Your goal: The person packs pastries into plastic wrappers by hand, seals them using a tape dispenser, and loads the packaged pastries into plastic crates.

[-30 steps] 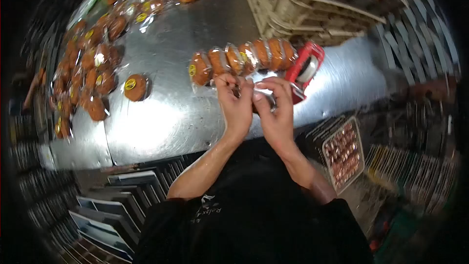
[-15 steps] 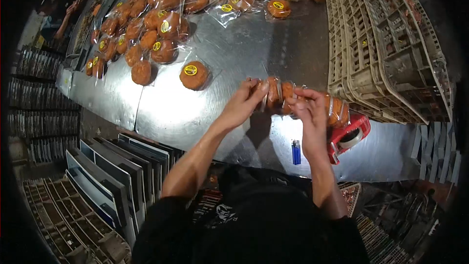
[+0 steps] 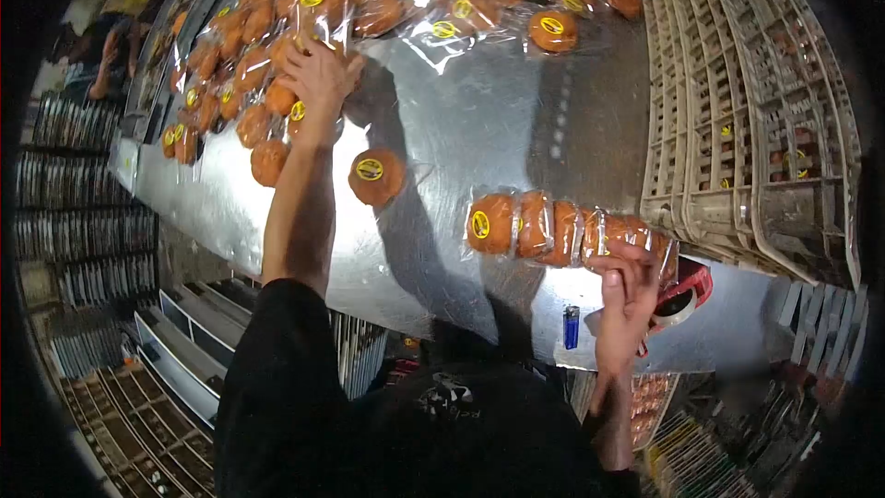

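Note:
My left hand [image 3: 318,78] reaches over the pile of round orange-brown cakes [image 3: 253,69] in clear wrappers with yellow labels. Its fingers are spread on or just above a wrapped cake, which the hand mostly covers. My right hand [image 3: 631,290] is open, with loosely bent fingers touching the near side of a row of wrapped cakes [image 3: 535,226]. These cakes lean against one another in a line on the metal table. A single wrapped cake [image 3: 376,177] lies apart, between the pile and the row. Partly behind my right hand is a red tape dispenser [image 3: 698,284].
A blue lighter [image 3: 572,327] lies near the table's front edge. Stacked plastic crates [image 3: 710,129] stand along the right side of the metal table [image 3: 461,120]. Racks and panels [image 3: 184,327] are below at the left. Another person's hand [image 3: 111,51] shows at far left.
My left hand has left the row of cakes and moved up and left to the pile. My right hand stays by the row, whose left-end cake now leans flatter with its label showing.

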Demonstrator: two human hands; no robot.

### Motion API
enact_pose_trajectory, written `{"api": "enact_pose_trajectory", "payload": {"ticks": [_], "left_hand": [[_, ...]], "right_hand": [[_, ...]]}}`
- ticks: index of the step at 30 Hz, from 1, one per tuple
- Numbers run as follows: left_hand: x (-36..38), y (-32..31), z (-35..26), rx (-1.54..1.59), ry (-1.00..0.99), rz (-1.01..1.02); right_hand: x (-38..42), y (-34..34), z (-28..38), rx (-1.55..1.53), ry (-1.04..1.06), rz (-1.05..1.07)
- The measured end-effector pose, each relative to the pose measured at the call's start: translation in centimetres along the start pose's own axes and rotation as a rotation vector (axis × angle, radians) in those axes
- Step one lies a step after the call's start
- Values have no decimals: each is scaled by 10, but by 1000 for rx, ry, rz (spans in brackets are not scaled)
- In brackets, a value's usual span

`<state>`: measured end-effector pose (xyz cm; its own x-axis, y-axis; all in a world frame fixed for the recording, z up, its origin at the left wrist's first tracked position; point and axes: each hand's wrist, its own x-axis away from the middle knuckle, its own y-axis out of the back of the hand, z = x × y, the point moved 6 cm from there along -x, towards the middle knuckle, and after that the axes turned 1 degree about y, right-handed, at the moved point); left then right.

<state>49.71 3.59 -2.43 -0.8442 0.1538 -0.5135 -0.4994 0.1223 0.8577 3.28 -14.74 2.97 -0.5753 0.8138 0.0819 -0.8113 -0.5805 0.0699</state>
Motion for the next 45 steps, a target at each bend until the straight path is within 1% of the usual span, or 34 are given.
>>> {"api": "enact_pose_trajectory", "payload": {"ticks": [1,3,4,5,6,7,8,9,10,11,13,14,15,17,18,19,20,21,22,23,25,26,27,28,29,31,33,35,37,38,39,40,43,45], "left_hand": [[9,3,10,-7,19,2],[25,3,6,381,74,120],[47,28,-13,447,-7,61],[74,58,-32,690,4,114],[103,96,-53,1018,14,240],[140,103,-68,1155,44,331],[176,143,-88,1730,208,603],[212,153,-98,1850,211,817],[226,168,-101,1814,390,840],[233,170,-103,1822,376,850],[238,184,-106,1621,330,772],[250,200,-106,1604,368,699],[264,208,-110,1607,349,719],[278,240,-114,1760,125,501],[281,271,-119,1737,-119,394],[292,279,-120,1744,-150,417],[300,286,-118,1761,-182,380],[304,297,-118,1777,-210,340],[310,299,-120,1837,36,499],[313,304,-121,1832,20,517],[315,308,-122,1981,109,512],[316,317,-124,1924,-32,508],[318,320,-123,1925,-49,532],[318,318,-126,1901,-36,625],[318,315,-129,1873,-21,712],[318,317,-133,1904,-42,709],[322,320,-135,1949,-48,669],[320,316,-135,1977,13,737],[323,301,-143,1756,-179,1098],[319,306,-136,1796,-102,827],[328,307,-140,1795,-81,828],[323,330,-128,1997,-165,285],[323,357,-113,1654,-556,296],[326,329,-112,1873,-139,901]], "right_hand": [[4,-10,1,-3,-12,98],[4,-21,5,167,106,202],[5,-34,12,202,151,260],[3,-50,19,230,209,314],[3,-62,22,233,217,314],[4,-72,26,230,270,291],[2,-73,26,231,299,273],[1,-74,25,233,328,254],[-2,-64,17,64,255,164],[0,-51,6,-107,187,72],[23,-43,5,-51,309,170],[31,-30,3,12,232,250],[36,-18,8,65,154,327],[38,20,28,-175,149,233],[49,33,47,-82,267,177],[60,44,63,14,379,120],[77,53,77,193,600,84],[92,60,87,176,717,-19],[94,75,78,-78,615,-136],[97,87,64,-334,505,-248],[106,93,71,-431,467,-255],[112,85,77,-278,443,-141],[119,77,79,-122,410,-28],[124,81,74,2,526,-81],[125,81,72,0,533,-94],[132,88,66,-263,540,-244],[136,86,63,-319,536,-186],[138,78,72,-539,528,-119],[138,71,72,-553,517,-31],[138,65,72,-593,459,-34],[137,59,71,-631,396,-34],[136,56,70,-616,390,-31],[132,48,75,-468,518,81],[125,41,71,-453,539,86]]}}
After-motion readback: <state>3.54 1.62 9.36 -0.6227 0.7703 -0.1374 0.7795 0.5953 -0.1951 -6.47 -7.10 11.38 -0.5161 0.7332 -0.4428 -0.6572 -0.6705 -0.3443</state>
